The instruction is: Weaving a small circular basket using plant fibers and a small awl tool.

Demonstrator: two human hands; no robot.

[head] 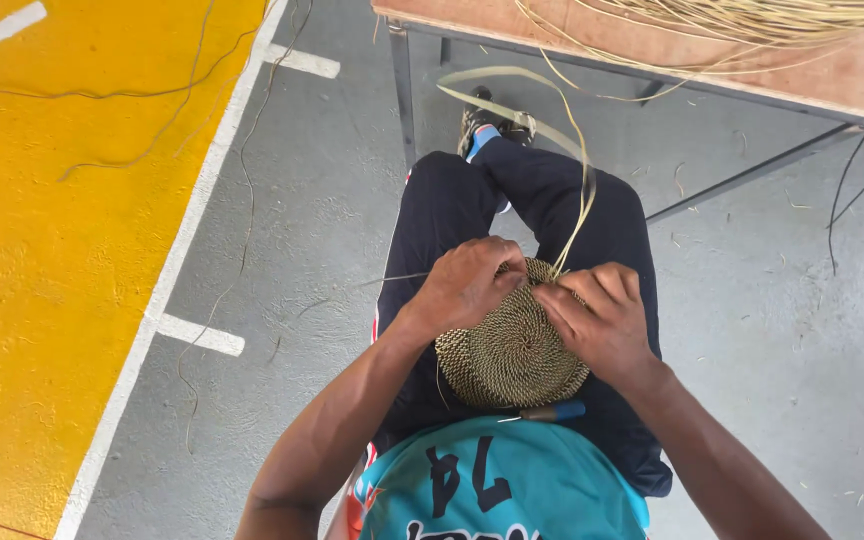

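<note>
A round coiled woven basket base [512,350] of tan and dark fibre rests on my lap. My left hand [467,283] grips its far left rim, fingers curled over the edge. My right hand [600,318] holds the far right rim and pinches a long pale fibre strip [577,160] that rises from the basket's edge and loops toward the table. A thin strand sticks out to the left from under my left hand. A blue-handled tool [552,411] lies on my lap just below the basket.
A wooden table [832,75] on a metal frame stands ahead at the upper right, with a bundle of pale fibre strands [752,15] on it. The grey concrete floor has white lines and a yellow painted area [52,250] on the left. My legs in dark trousers stretch forward.
</note>
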